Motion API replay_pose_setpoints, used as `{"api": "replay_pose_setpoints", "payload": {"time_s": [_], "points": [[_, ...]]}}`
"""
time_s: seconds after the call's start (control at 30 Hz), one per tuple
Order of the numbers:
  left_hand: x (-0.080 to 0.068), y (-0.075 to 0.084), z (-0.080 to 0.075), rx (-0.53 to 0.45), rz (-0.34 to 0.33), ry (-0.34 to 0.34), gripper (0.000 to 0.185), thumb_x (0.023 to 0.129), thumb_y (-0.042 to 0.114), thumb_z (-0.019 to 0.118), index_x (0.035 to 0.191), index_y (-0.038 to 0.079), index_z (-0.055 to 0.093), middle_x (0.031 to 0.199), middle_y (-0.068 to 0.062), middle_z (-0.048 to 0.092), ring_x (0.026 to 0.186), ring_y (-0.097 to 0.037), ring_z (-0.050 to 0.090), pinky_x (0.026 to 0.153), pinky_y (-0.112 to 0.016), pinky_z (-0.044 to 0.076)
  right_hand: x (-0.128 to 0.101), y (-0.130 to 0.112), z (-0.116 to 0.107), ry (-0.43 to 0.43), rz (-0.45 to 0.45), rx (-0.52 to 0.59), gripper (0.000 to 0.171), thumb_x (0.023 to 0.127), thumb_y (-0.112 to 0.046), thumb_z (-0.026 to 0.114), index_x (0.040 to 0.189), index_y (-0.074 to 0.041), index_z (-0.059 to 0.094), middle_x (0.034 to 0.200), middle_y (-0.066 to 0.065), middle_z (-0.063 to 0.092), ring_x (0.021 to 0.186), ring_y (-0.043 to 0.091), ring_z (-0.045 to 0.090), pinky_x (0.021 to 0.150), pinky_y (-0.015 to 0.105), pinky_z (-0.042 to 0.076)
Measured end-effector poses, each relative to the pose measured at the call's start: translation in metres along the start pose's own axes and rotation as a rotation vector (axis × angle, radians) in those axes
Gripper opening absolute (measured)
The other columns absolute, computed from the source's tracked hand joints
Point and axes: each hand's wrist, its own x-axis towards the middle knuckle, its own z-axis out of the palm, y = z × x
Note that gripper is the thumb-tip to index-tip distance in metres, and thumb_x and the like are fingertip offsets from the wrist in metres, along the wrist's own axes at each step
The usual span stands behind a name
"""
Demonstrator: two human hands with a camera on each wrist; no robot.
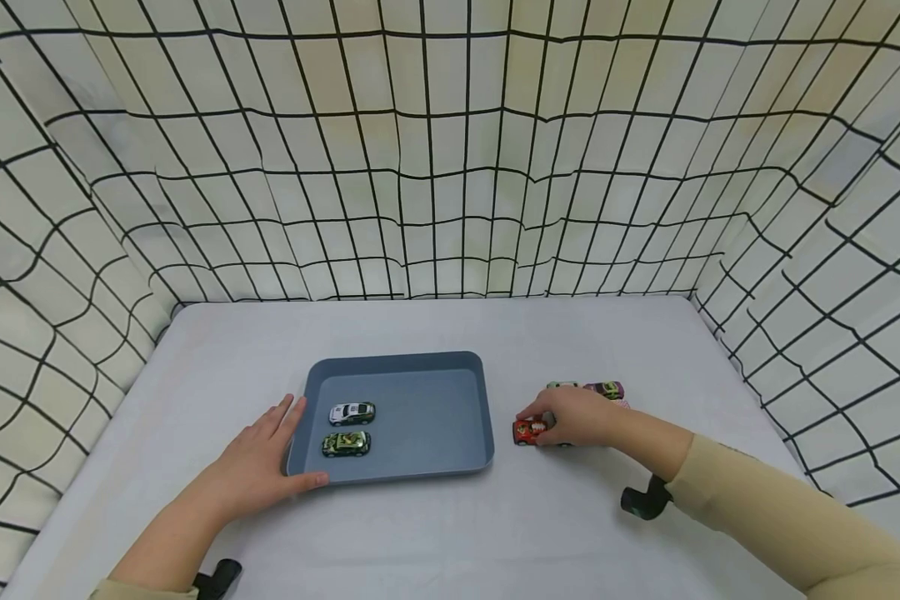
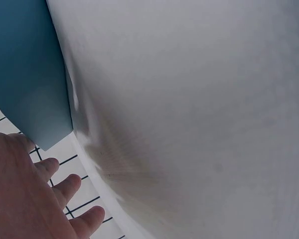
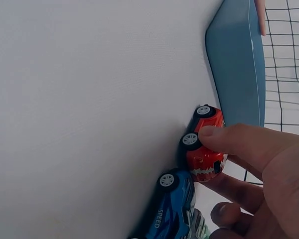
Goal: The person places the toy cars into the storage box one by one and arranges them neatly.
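A blue-grey tray (image 1: 401, 361) sits mid-table with a white toy car (image 1: 352, 412) and a green toy car (image 1: 347, 443) in its left part. My left hand (image 1: 266, 462) lies flat against the tray's left front corner, fingers straight; the left wrist view shows the hand (image 2: 25, 194) beside the tray (image 2: 25, 69). My right hand (image 1: 576, 417) pinches a red toy car (image 1: 527, 431) on the table right of the tray. In the right wrist view, thumb and fingers (image 3: 239, 144) clasp the red car (image 3: 204, 144), with a blue car (image 3: 172, 209) right behind it.
More toy cars lie behind my right hand: a purple-and-green one (image 1: 606, 389) and a green one (image 1: 561, 385). White-covered table (image 1: 450, 533) is walled on three sides by grid-patterned cloth (image 1: 450, 167). A black clamp (image 1: 645, 500) sits under my right forearm.
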Motion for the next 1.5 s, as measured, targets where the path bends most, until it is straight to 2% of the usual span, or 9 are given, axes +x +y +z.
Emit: {"api": "replay_pose_setpoints", "payload": {"time_s": [0.2, 0.43, 0.77, 0.87, 1.23, 1.37, 1.5], "points": [[-0.001, 0.000, -0.001, -0.001, -0.001, 0.003, 0.123, 0.073, 0.078, 0.066, 0.156, -0.002, 0.021, 0.158, -0.029, 0.022, 0.141, -0.051, 0.026, 0.107, -0.071, 0.026, 0.002, 0.000, 0.001, 0.008, -0.030, -0.023, 0.037, 0.085, -0.025, 0.078, 0.122, -0.022, 0.073, 0.100, -0.007, 0.064, 0.087, 0.011, 0.055, 0.078, 0.032, 0.050], [-0.001, 0.001, -0.002, 0.001, 0.003, 0.005, 0.122, 0.074, 0.077, 0.066, 0.156, -0.001, 0.020, 0.158, -0.029, 0.021, 0.140, -0.051, 0.026, 0.107, -0.071, 0.026, 0.000, -0.001, -0.005, 0.039, -0.034, -0.013, 0.038, 0.085, -0.024, 0.077, 0.123, -0.023, 0.073, 0.102, -0.011, 0.064, 0.086, 0.010, 0.055, 0.079, 0.032, 0.050], [0.000, 0.002, -0.003, -0.011, 0.003, -0.001, 0.123, 0.074, 0.078, 0.065, 0.156, -0.002, 0.021, 0.158, -0.029, 0.021, 0.141, -0.051, 0.025, 0.108, -0.070, 0.025, 0.002, 0.001, -0.019, 0.079, -0.088, -0.013, 0.039, 0.087, -0.021, 0.076, 0.126, -0.018, 0.071, 0.110, -0.004, 0.066, 0.100, 0.016, 0.061, 0.087, 0.038, 0.053], [0.000, 0.001, -0.004, -0.008, 0.007, 0.002, 0.123, 0.073, 0.077, 0.066, 0.156, -0.001, 0.021, 0.158, -0.029, 0.021, 0.141, -0.051, 0.025, 0.107, -0.070, 0.026, 0.004, 0.000, -0.024, 0.096, -0.092, -0.010, 0.040, 0.087, -0.022, 0.074, 0.127, -0.020, 0.071, 0.113, -0.004, 0.066, 0.105, 0.018, 0.062, 0.090, 0.039, 0.053], [-0.001, 0.001, -0.004, -0.002, 0.009, 0.006, 0.122, 0.074, 0.077, 0.066, 0.156, -0.002, 0.021, 0.158, -0.030, 0.021, 0.140, -0.052, 0.027, 0.106, -0.072, 0.026, 0.024, -0.024, -0.046, 0.164, -0.140, 0.022, 0.040, 0.087, -0.020, 0.072, 0.127, -0.021, 0.070, 0.113, -0.005, 0.065, 0.093, 0.021, 0.060, 0.073, 0.030, 0.049], [-0.001, 0.000, -0.004, -0.005, 0.009, 0.009, 0.122, 0.073, 0.077, 0.066, 0.155, -0.003, 0.022, 0.158, -0.030, 0.022, 0.140, -0.052, 0.027, 0.106, -0.071, 0.026, 0.038, -0.037, -0.048, 0.177, -0.162, 0.003, 0.040, 0.088, -0.022, 0.072, 0.128, -0.023, 0.070, 0.111, -0.008, 0.064, 0.086, 0.016, 0.055, 0.069, 0.029, 0.047], [-0.002, 0.000, -0.002, -0.004, 0.010, 0.010, 0.122, 0.073, 0.078, 0.065, 0.155, -0.003, 0.022, 0.158, -0.029, 0.022, 0.140, -0.051, 0.027, 0.106, -0.071, 0.026, 0.053, -0.051, -0.046, 0.180, -0.174, -0.008, 0.041, 0.088, -0.023, 0.072, 0.129, -0.024, 0.069, 0.111, -0.009, 0.064, 0.086, 0.016, 0.055, 0.069, 0.028, 0.046]]}}
